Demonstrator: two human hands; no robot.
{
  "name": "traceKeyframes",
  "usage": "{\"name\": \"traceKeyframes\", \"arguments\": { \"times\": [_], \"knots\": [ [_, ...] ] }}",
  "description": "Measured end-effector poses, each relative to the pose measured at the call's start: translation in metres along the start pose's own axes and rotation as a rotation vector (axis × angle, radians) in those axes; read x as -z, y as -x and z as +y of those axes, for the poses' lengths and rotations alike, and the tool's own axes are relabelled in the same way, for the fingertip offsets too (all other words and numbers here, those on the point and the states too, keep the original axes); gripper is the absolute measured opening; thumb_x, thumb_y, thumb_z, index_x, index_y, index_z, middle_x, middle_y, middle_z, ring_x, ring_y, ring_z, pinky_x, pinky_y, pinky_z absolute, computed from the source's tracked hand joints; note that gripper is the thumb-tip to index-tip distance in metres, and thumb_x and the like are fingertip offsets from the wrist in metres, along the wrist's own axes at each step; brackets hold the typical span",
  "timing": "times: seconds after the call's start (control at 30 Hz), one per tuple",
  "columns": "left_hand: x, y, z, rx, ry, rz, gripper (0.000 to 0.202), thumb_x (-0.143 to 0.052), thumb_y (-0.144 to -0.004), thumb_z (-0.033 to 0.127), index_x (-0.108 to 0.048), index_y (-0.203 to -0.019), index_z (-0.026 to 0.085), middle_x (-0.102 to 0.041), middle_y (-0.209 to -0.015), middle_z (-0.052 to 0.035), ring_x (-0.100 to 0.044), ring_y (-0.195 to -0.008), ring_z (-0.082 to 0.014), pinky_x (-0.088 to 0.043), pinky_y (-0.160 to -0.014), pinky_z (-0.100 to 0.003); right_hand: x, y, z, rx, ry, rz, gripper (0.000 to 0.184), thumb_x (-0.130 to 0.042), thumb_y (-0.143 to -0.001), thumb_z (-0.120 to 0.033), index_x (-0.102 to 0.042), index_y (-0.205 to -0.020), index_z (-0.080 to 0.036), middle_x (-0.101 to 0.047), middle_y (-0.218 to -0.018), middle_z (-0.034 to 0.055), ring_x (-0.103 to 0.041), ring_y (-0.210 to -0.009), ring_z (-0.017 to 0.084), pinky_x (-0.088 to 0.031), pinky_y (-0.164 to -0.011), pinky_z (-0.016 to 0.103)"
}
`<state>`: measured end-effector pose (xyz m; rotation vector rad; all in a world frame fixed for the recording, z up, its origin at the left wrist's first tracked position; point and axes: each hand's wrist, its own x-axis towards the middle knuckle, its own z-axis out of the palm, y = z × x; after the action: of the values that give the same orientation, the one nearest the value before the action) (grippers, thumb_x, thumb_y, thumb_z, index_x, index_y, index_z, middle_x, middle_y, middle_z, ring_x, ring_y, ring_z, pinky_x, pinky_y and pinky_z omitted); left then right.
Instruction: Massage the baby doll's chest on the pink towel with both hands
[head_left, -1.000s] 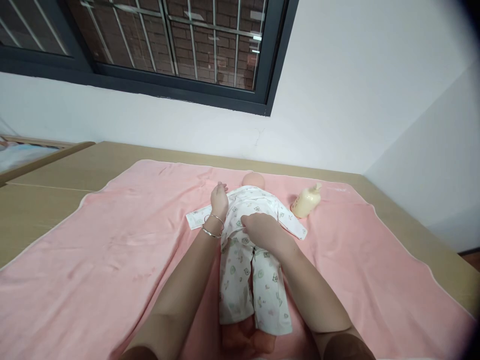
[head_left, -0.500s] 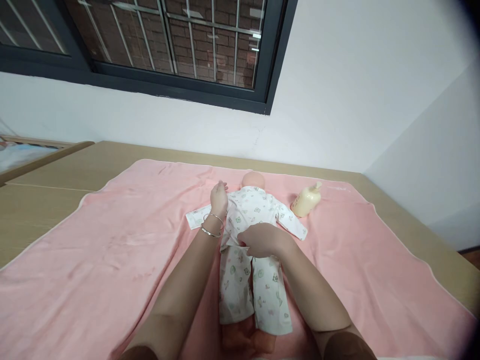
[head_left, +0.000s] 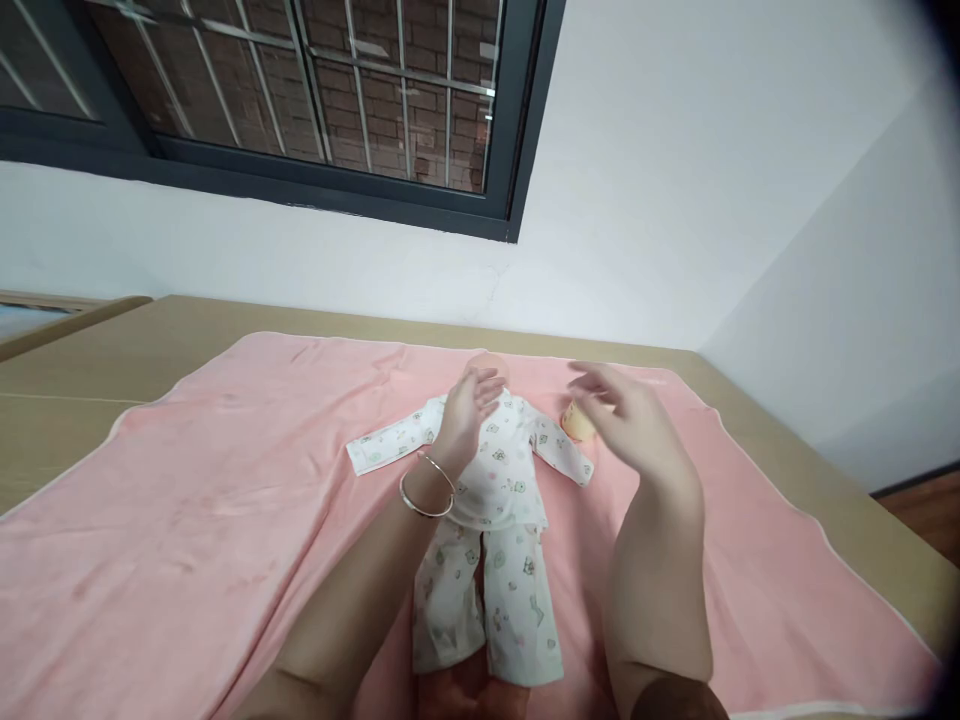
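A baby doll in white printed pyjamas lies on its back on a pink towel, head towards the wall. My left hand, with bracelets on the wrist, rests with fingers spread on the doll's upper chest near its head. My right hand hovers open in the air to the right of the doll, fingers stretched out, holding nothing. It covers most of a cream-coloured bottle lying on the towel beside the doll's sleeve.
The towel covers a wooden surface that runs up to a white wall under a barred window. A second wall closes the right side. Floor shows at the far right.
My right hand has let go of the doll's waist and lifted up and to the right, opening. My left hand has shifted from the doll's shoulder onto its chest. The view has turned slightly right.
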<state>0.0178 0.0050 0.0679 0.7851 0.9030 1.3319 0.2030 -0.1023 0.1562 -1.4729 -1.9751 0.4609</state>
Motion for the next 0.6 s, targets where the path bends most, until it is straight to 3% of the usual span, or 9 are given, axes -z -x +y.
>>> {"name": "traceKeyframes", "arguments": {
  "times": [0.07, 0.13, 0.23, 0.37, 0.47, 0.6],
  "knots": [
    [-0.023, 0.014, 0.0, 0.128, 0.095, -0.145, 0.045, -0.042, -0.099, 0.054, -0.069, -0.106, 0.018, -0.072, -0.125, -0.016, -0.068, -0.118, -0.0278, -0.051, -0.107, -0.044, 0.016, -0.002, 0.028, -0.112, 0.072, 0.353, 0.047, -0.047, -0.094, -0.03, -0.062, -0.138, -0.023, -0.073, -0.123, 0.0091, -0.068, -0.113, 0.027, -0.054, -0.098, 0.044],
    [-0.049, 0.023, -0.004, 0.276, 0.158, -0.276, 0.049, -0.041, -0.099, 0.057, -0.069, -0.108, 0.017, -0.068, -0.132, -0.0182, -0.067, -0.121, -0.0293, -0.052, -0.106, -0.043, 0.023, -0.009, 0.058, -0.199, 0.187, 0.542, 0.054, -0.045, -0.088, -0.023, -0.062, -0.139, -0.018, -0.066, -0.138, 0.0128, -0.059, -0.132, 0.031, -0.046, -0.111, 0.049],
    [-0.087, 0.025, -0.013, 0.457, 0.265, -0.395, 0.058, -0.039, -0.098, 0.06, -0.067, -0.118, 0.013, -0.063, -0.137, -0.0223, -0.064, -0.126, -0.0281, -0.052, -0.106, -0.036, 0.02, -0.023, 0.091, -0.266, 0.211, 0.497, 0.065, -0.041, -0.08, -0.013, -0.06, -0.142, -0.013, -0.059, -0.148, 0.0127, -0.046, -0.146, 0.028, -0.036, -0.122, 0.045],
    [-0.124, 0.016, -0.029, 0.598, 0.39, -0.362, 0.062, -0.032, -0.101, 0.055, -0.061, -0.13, 0.009, -0.063, -0.134, -0.0239, -0.067, -0.119, -0.0256, -0.057, -0.094, -0.032, 0.008, -0.039, 0.1, -0.33, 0.195, 0.339, 0.074, -0.04, -0.075, -0.006, -0.055, -0.147, -0.009, -0.054, -0.153, 0.013, -0.037, -0.151, 0.023, -0.026, -0.127, 0.041],
    [-0.137, 0.011, -0.037, 0.657, 0.467, -0.348, 0.064, -0.029, -0.101, 0.056, -0.059, -0.132, 0.008, -0.065, -0.124, -0.0241, -0.07, -0.105, -0.0276, -0.06, -0.084, -0.036, 0.002, -0.044, 0.101, -0.39, 0.187, 0.28, 0.078, -0.04, -0.072, -0.004, -0.052, -0.149, -0.007, -0.049, -0.156, 0.0146, -0.036, -0.152, 0.023, -0.026, -0.127, 0.042],
    [-0.144, 0.008, -0.043, 0.655, 0.47, -0.32, 0.063, -0.031, -0.101, 0.057, -0.059, -0.129, 0.008, -0.066, -0.118, -0.0217, -0.07, -0.1, -0.0272, -0.059, -0.082, -0.036, 0.0, -0.045, 0.107, -0.412, 0.261, 0.23, 0.074, -0.041, -0.071, -0.004, -0.059, -0.143, -0.007, -0.054, -0.152, 0.0163, -0.039, -0.15, 0.024, -0.02, -0.128, 0.044]
  ]
}}
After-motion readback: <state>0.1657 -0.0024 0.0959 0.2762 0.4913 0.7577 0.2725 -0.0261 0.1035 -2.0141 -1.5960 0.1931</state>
